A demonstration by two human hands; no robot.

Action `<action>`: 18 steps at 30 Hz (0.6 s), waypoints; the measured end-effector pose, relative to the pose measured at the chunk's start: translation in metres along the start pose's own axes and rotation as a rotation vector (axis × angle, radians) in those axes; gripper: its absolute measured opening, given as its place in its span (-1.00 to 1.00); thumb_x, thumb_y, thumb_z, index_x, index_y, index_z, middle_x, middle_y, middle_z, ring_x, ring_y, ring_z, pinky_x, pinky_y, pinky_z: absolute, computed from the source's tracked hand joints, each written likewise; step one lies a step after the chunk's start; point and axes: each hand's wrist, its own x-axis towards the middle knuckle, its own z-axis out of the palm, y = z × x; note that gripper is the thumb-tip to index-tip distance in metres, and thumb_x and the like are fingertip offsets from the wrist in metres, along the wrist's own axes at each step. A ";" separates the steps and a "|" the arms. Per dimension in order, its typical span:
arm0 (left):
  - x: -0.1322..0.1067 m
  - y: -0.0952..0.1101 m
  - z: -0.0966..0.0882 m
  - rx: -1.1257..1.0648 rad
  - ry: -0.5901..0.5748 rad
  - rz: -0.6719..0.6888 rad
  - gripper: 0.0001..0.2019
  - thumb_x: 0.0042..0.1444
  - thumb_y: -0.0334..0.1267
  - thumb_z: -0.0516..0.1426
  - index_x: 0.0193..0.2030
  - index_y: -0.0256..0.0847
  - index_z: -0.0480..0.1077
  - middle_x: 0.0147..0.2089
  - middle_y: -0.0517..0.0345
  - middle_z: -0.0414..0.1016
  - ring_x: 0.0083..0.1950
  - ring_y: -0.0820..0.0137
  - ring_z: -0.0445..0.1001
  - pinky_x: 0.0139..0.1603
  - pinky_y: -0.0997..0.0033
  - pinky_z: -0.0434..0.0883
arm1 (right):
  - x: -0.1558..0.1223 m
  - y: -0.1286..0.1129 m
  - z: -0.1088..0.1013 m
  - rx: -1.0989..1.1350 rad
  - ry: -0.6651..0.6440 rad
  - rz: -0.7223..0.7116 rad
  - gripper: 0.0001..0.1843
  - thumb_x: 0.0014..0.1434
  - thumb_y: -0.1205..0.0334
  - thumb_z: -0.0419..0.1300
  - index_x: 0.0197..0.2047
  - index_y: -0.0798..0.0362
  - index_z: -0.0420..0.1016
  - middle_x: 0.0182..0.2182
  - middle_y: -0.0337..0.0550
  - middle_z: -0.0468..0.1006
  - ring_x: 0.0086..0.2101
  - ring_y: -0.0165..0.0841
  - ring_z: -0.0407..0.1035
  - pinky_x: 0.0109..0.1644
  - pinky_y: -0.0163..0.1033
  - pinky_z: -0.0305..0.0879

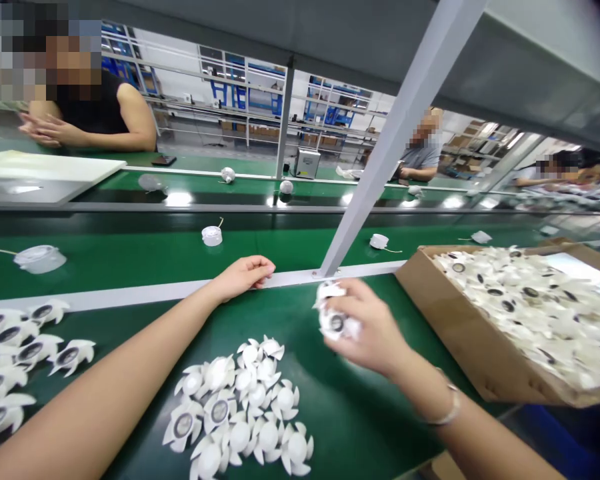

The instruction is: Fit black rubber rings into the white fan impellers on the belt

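The right hand [375,337] is clamping an impeller [336,322] between thumb and fingertips, just above the bench [340,413]. The part is blurred, so it cannot be told whether one piece or two are being held. Its dark hub is facing the camera. The part is round and bladed and is showing no long axis. The left hand [245,275] is resting on the white rail [145,291], fingers curled together, with nothing visible inside them; whether it is gripping anything cannot be told. The two hands are lying apart, the left farther out and the right closer in, with the held impeller between them and nearer the right. A pile [240,407] of loose impellers is lying on the bench toward the person, between the two forearms, below and left of the right hand and just beside the left forearm. A cardboard box [445,333] full of the same parts is standing just right of the right hand, which is the nearer hand to it. A row [15,360] of impellers is lying at the far left, well apart from both hands. A grey post [380,153] is rising from the rail between the hands. Beyond the rail, a green belt [130,257] is carrying a white puck [212,235] with a wire. Other people are sitting on the far side.
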 end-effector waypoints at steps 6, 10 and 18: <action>-0.001 0.002 -0.003 0.036 -0.196 0.024 -0.39 0.05 0.27 0.19 -0.03 -0.26 0.50 -0.09 -0.05 0.56 -0.14 0.31 0.51 -0.13 0.35 0.42 | 0.031 -0.013 0.083 0.197 -0.294 -0.119 -0.67 -0.08 0.23 0.33 -0.17 -0.06 0.54 -0.04 -0.11 0.43 -0.11 -0.23 0.40 0.00 -0.13 0.40; -0.001 -0.001 -0.006 0.082 -0.270 0.100 -0.45 0.17 0.23 0.11 -0.01 -0.23 0.52 -0.03 -0.04 0.58 -0.03 0.25 0.52 0.02 0.32 0.41 | 0.047 -0.016 0.093 0.210 -0.361 -0.209 -0.39 -0.10 0.17 0.43 0.07 -0.04 0.51 0.14 -0.01 0.35 0.18 -0.08 0.22 0.33 0.07 0.11; 0.000 -0.003 -0.008 0.095 -0.307 0.085 -0.41 0.19 0.25 0.07 0.03 -0.25 0.50 -0.05 -0.06 0.57 -0.12 0.30 0.50 -0.09 0.34 0.40 | 0.023 -0.024 0.060 0.173 -0.207 -0.038 -0.47 0.16 0.19 0.29 0.20 -0.07 0.36 0.29 0.05 0.18 0.29 -0.06 0.10 0.31 0.18 0.17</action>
